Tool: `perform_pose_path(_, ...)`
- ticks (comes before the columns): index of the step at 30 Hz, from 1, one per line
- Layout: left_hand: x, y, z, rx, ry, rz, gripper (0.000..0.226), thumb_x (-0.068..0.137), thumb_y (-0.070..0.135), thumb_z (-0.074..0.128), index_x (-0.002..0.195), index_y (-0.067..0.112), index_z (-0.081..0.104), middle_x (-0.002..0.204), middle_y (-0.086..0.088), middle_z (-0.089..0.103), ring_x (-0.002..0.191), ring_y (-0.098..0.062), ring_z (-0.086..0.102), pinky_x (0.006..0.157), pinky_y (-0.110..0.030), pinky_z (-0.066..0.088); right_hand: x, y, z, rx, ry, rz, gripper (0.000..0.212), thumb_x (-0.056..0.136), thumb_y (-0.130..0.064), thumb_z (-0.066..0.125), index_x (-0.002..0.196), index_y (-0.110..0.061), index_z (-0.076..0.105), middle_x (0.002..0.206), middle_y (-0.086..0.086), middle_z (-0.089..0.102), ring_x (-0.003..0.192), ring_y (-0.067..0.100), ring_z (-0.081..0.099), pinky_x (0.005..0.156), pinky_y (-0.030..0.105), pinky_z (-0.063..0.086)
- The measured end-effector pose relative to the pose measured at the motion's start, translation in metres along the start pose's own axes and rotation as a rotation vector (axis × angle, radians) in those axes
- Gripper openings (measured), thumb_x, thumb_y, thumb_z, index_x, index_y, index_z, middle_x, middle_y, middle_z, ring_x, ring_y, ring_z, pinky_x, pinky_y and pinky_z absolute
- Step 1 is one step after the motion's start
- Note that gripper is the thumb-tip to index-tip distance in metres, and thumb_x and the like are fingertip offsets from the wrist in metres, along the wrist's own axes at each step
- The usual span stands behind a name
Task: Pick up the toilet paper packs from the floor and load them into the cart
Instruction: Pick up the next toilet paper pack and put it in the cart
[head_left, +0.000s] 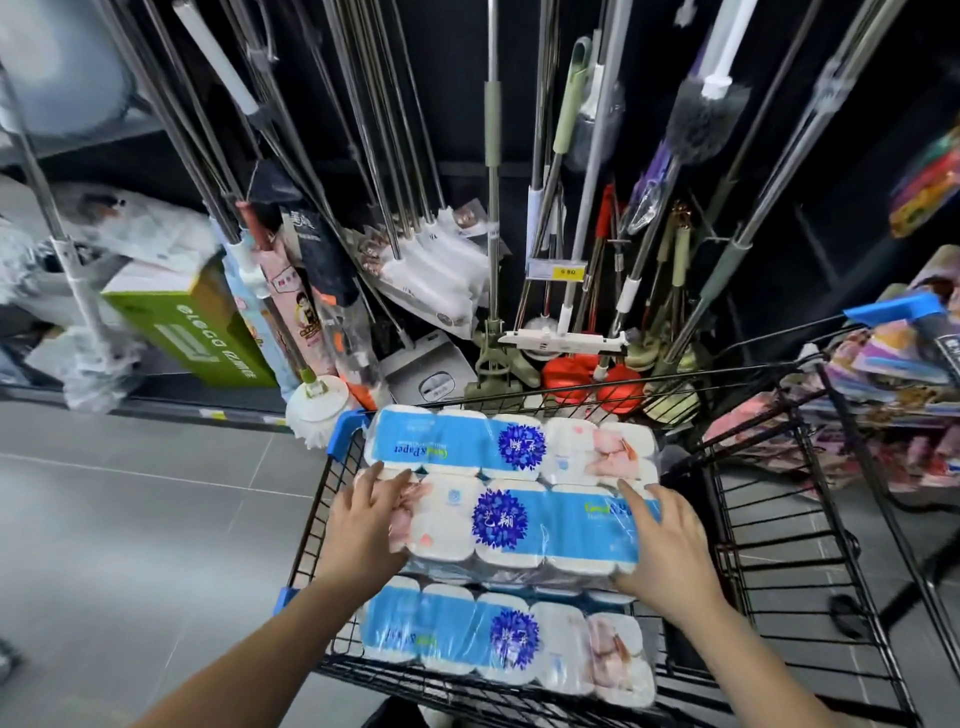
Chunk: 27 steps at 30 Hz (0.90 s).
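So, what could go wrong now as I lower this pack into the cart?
1. The middle toilet paper pack is held only by the left hand and right hand at its ends, so the glossy wrap might slip.
2. It overlaps the far pack and the near pack in the cart, so it may rest on them tilted and slide.

Left hand (363, 519) and right hand (667, 551) press a toilet paper pack (514, 519) between spread fingers, a second pack (457, 441) just beyond the fingertips.
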<state>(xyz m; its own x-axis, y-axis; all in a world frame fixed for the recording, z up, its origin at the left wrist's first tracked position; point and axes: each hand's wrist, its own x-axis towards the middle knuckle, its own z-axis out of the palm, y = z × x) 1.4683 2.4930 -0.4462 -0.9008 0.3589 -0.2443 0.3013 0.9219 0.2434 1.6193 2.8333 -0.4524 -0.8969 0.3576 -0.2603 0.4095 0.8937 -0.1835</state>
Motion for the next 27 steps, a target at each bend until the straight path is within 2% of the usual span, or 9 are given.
perform_pose_path(5, 0.002, -0.003, 0.011, 0.018, 0.035, -0.017, 0.110, 0.066, 0.037, 0.091, 0.157, 0.032, 0.030, 0.166, -0.004, 0.022, 0.145, -0.042, 0.029, 0.117, -0.055, 0.035, 0.004, 0.000, 0.023, 0.009, 0.011, 0.007, 0.127, 0.051, -0.056, 0.090, 0.158, -0.029, 0.027, 0.146, 0.013, 0.036, 0.141, 0.038, 0.032, 0.117, 0.052, 0.033)
perform_pose_path(8, 0.002, -0.004, 0.018, -0.002, 0.019, -0.026, 0.111, 0.069, 0.040, 0.090, 0.159, 0.033, 0.026, 0.166, 0.000, 0.020, 0.146, -0.038, 0.025, 0.118, -0.052, 0.033, 0.006, 0.002, 0.033, 0.010, 0.021, 0.011, 0.130, 0.048, -0.055, 0.091, 0.158, -0.027, 0.029, 0.144, 0.013, 0.039, 0.138, 0.039, 0.036, 0.115, 0.054, 0.037)
perform_pose_path(13, 0.003, -0.007, 0.032, -0.078, 0.058, -0.025, 0.100, 0.068, 0.022, 0.089, 0.154, 0.023, 0.038, 0.157, -0.005, 0.038, 0.139, -0.034, 0.035, 0.115, -0.046, 0.037, 0.007, 0.007, 0.045, -0.006, -0.022, 0.049, 0.131, 0.051, -0.060, 0.091, 0.160, -0.026, 0.027, 0.151, 0.012, 0.034, 0.143, 0.040, 0.031, 0.120, 0.054, 0.030)
perform_pose_path(17, 0.002, -0.006, 0.034, -0.044, 0.043, -0.036, 0.095, 0.069, 0.024, 0.088, 0.152, 0.022, 0.041, 0.158, -0.004, 0.038, 0.139, -0.034, 0.036, 0.115, -0.046, 0.038, 0.007, 0.011, 0.054, -0.014, -0.028, 0.047, 0.129, 0.054, -0.062, 0.090, 0.160, -0.025, 0.027, 0.158, 0.013, 0.032, 0.149, 0.042, 0.025, 0.123, 0.054, 0.025)
perform_pose_path(21, -0.001, -0.007, 0.034, -0.032, 0.027, -0.074, 0.092, 0.071, 0.026, 0.087, 0.151, 0.022, 0.043, 0.161, -0.003, 0.035, 0.142, -0.036, 0.034, 0.117, -0.049, 0.036, 0.006, 0.007, 0.056, -0.010, -0.041, 0.071, 0.128, 0.057, -0.063, 0.089, 0.161, -0.026, 0.023, 0.163, 0.014, 0.027, 0.151, 0.043, 0.019, 0.124, 0.056, 0.021)
perform_pose_path(25, -0.003, -0.010, 0.033, -0.064, 0.030, -0.107, 0.088, 0.068, 0.032, 0.086, 0.147, 0.024, 0.047, 0.159, -0.002, 0.039, 0.142, -0.036, 0.036, 0.116, -0.050, 0.037, 0.002, 0.003, 0.047, 0.054, -0.073, 0.085, 0.121, 0.074, -0.062, 0.078, 0.163, -0.028, 0.004, 0.168, 0.013, 0.005, 0.155, 0.037, 0.007, 0.126, 0.048, 0.011)
perform_pose_path(27, -0.005, -0.007, 0.032, -0.066, 0.013, -0.136, 0.087, 0.070, 0.035, 0.084, 0.148, 0.026, 0.045, 0.160, 0.000, 0.036, 0.144, -0.034, 0.033, 0.119, -0.050, 0.033, 0.000, 0.003, 0.043, 0.090, -0.075, 0.088, 0.118, 0.078, -0.059, 0.076, 0.162, -0.028, 0.000, 0.167, 0.013, 0.000, 0.155, 0.034, 0.007, 0.127, 0.045, 0.014)
